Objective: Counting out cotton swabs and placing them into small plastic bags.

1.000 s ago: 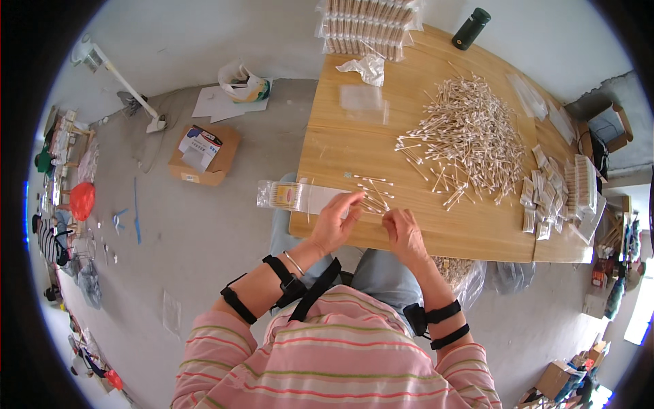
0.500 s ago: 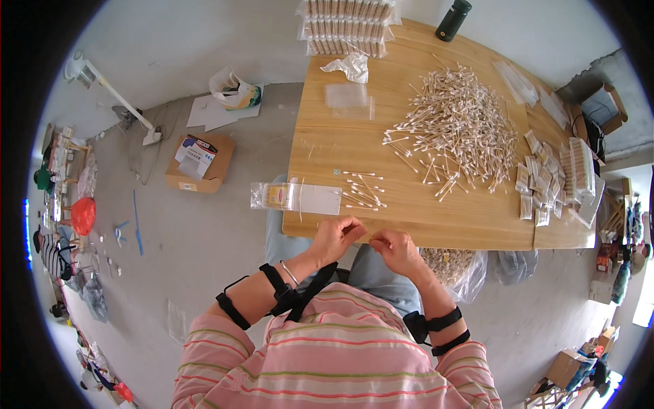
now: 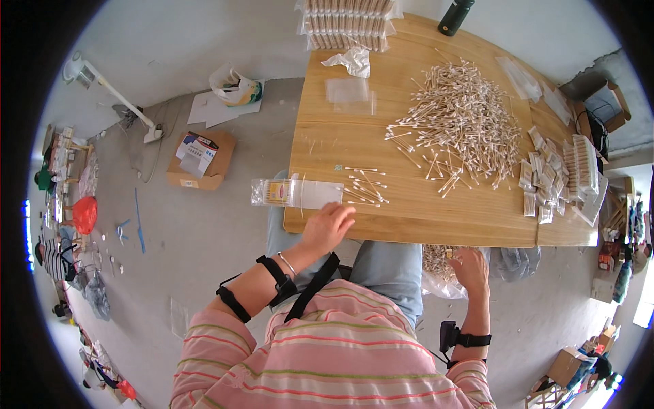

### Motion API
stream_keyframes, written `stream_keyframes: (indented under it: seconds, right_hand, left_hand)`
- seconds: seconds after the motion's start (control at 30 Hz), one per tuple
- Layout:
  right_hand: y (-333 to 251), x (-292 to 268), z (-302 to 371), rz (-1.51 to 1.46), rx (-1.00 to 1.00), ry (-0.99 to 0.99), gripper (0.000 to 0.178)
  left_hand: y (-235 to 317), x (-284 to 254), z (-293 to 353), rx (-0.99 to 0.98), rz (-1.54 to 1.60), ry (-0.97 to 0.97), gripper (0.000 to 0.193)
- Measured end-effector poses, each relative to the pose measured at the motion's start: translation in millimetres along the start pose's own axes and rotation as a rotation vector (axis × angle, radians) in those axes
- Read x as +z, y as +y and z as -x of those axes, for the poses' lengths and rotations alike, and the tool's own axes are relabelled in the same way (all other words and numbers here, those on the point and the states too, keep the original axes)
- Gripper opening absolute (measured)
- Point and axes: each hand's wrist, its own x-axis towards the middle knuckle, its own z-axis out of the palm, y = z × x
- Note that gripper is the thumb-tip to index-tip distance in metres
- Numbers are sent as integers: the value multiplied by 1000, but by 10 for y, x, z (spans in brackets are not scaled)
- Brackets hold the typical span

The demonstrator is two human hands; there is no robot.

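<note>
My left hand [image 3: 327, 229] hovers at the table's front edge with its fingers loosely apart and nothing visible in them. Just beyond it lies a small group of cotton swabs [image 3: 368, 187]. Beside those, a white card [image 3: 321, 195] adjoins a clear packet of swabs [image 3: 276, 192]. My right hand [image 3: 471, 270] is below the table edge, over a clear plastic bag [image 3: 441, 285] full of swabs. Its thumb and fingers look parted, and I see nothing held. A large heap of loose swabs [image 3: 463, 116] covers the table's middle right.
Stacked packs of swabs [image 3: 347, 26] and a dark bottle [image 3: 455, 17] stand at the back. Small filled packets [image 3: 545, 174] lie at the right. Flat clear bags [image 3: 349, 94] and a crumpled wrapper [image 3: 354, 62] are at the back left. A cardboard box [image 3: 214, 167] sits on the floor.
My hands were close together at the table edge. The right has moved right and down to the plastic bag; the left has shifted slightly, its fingers loosening.
</note>
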Motion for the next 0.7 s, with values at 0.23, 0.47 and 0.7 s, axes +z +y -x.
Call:
stream_keyframes:
  seconds: [0.23, 0.47, 0.7]
  right_hand:
    - [-894, 267, -619, -313, -337, 77, 17]
    - [-1426, 499, -1087, -460, -248, 247, 13]
    - [-1567, 666, -1197, -438, -312, 298, 12]
  left_hand:
    - [-151, -6, -208, 8, -89, 118, 15]
    - [-209, 9, -184, 38, -115, 115, 8]
    - [-174, -14, -185, -11, -79, 142, 36]
